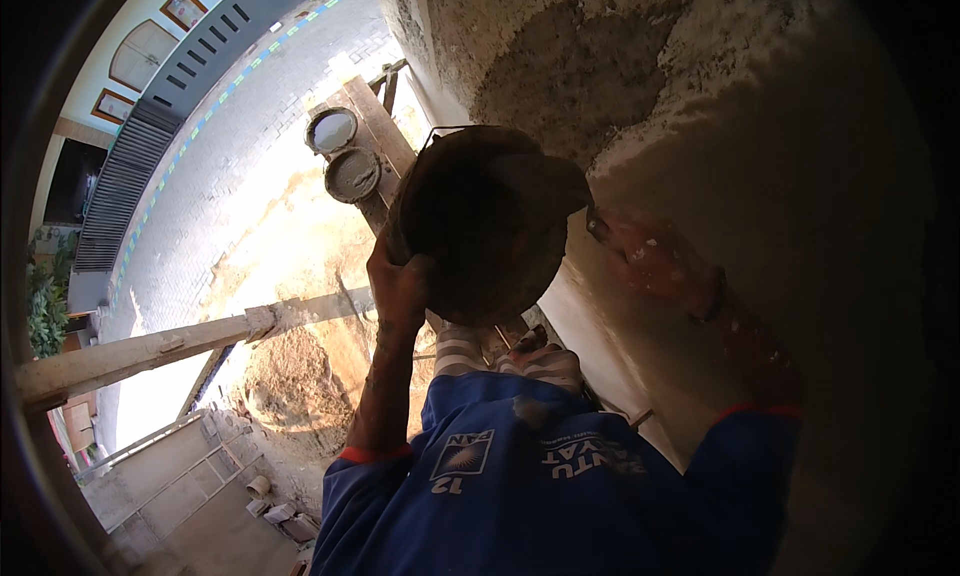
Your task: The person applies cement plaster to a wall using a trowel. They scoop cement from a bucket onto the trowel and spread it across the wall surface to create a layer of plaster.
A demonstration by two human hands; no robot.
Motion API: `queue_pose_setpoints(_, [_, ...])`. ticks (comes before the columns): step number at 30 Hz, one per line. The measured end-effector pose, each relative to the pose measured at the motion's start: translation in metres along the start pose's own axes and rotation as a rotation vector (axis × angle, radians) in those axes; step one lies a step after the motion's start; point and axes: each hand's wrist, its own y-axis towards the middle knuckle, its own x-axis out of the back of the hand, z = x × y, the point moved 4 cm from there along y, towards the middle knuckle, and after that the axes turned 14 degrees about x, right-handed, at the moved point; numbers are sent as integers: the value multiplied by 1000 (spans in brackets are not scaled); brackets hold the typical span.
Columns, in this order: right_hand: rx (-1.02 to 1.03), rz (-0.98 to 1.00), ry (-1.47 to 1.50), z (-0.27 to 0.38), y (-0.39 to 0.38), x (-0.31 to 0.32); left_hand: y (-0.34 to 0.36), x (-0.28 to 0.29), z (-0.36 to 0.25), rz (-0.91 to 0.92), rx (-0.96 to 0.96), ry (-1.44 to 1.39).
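Observation:
A dark round bucket (490, 266) is held up in front of my chest, tilted so its open mouth faces me. My left hand (402, 281) grips the bucket at its left side, with the thumb over the rim. A trowel (560, 184) reaches over the bucket's right rim, its blade at the mouth. My right hand (650, 254), spotted with pale splashes, is closed round the trowel's handle. Deep shadow hides what lies inside the bucket. Beyond the bucket stands a wall with a darker, rough patch of wet-looking plaster (570, 71).
Two buckets with grey contents, a farther one (333, 131) and a nearer one (353, 175), stand on a wooden plank (380, 126). A wooden beam (150, 356) crosses at the left. Far below lie a sand heap (290, 381) and a paved street (230, 176).

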Motion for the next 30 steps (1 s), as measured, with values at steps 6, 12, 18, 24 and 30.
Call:
queue_pose_setpoints(6, [368, 82, -906, 30, 55, -37, -3, -11, -37, 51, -63, 13])
queue_pose_setpoints(12, [225, 353, -878, 45, 55, -50, 7, -9, -58, 149, -109, 14])
queue_pose_setpoints(18, [293, 183, -972, 76, 89, -21, 10, -22, -54, 207, -95, 78])
queue_pose_setpoints(24, [218, 430, -840, 58, 56, -61, 12, -29, -63, 232, -196, 177])
queue_pose_setpoints(30, [182, 296, -1237, 90, 73, 8, 6, -39, -61, 124, -192, 306])
